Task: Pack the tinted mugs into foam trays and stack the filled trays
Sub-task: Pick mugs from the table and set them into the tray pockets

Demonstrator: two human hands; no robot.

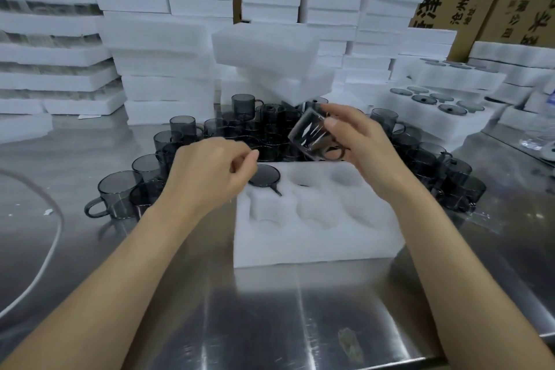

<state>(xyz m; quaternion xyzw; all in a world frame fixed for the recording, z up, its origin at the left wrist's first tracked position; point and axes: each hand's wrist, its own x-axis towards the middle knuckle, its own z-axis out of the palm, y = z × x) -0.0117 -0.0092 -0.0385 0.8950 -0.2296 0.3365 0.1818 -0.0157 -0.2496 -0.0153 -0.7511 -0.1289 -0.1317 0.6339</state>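
our hands at the foam tray [315, 243]
right hand [360, 141] grips a tilted mug [315, 132]; left hand [210, 171], fingers curled and empty, hovers by the seated mug [265, 175].

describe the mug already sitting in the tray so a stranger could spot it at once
On the steel table, the nearest foam tray has six pockets. The mug sits in its far-left pocket, beside the left hand. It alone is in that tray; the other mugs stand loose on the table, and a tilted mug is in the right hand.
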